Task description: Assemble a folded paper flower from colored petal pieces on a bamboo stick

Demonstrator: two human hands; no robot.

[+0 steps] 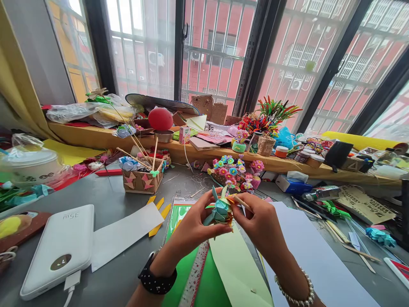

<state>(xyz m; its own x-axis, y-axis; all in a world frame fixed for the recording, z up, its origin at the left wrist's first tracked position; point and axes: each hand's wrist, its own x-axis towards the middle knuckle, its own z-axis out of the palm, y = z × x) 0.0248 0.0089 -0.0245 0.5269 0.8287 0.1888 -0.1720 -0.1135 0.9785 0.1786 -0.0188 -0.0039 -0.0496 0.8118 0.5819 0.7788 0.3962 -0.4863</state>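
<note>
My left hand [193, 221] is closed around a folded paper flower [220, 211], mostly light teal with pale green and orange-yellow petals. My right hand [263, 219] pinches a thin wooden stick [242, 202], with its fingertips against the orange side of the flower. Where the stick's tip ends is hidden by the fingers and paper. Beneath the hands lie a pale green paper sheet [238, 264], a green sheet [211, 288] and a patterned ruler [195, 273].
A white power bank [60, 247] with a cable lies at left, beside a white paper strip [128, 236] and yellow paper strips [159, 219]. Behind stand a cardboard box [142, 181] holding sticks and a bunch of small flowers [228, 170]. White paper [306, 256] lies at right.
</note>
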